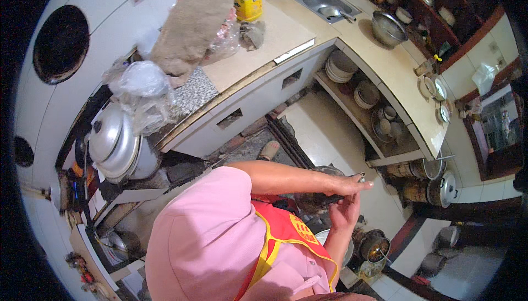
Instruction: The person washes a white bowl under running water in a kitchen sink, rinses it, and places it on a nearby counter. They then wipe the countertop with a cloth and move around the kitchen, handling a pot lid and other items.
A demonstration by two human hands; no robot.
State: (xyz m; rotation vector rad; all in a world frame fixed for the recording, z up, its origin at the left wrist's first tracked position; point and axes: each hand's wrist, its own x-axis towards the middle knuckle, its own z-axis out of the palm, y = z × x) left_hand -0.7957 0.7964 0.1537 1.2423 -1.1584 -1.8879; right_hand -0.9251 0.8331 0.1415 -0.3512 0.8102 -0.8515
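My left hand (350, 184) reaches across in front of me with its fingers stretched out flat. Just below it is my right hand (345, 214), raised so that its fingertips meet the underside of the left. A small pale thing shows at the left hand's edge, too small to name. Whether either hand grips something is hidden where they overlap. Beneath and beside the hands is a dark, blackened pot or wok (311, 203), partly covered by my forearm. A red apron (284, 222) with yellow trim hangs over my pink shirt.
A tiled counter (284, 14) carries a cloth-covered heap (196, 29), a yellow jug (246, 0), a sink (326, 4) and a metal basin (387, 29). Bowls (340, 67) are stacked on the shelf below. Aluminium pots (117, 140) stand left; a pot with food (374, 248) sits lower right.
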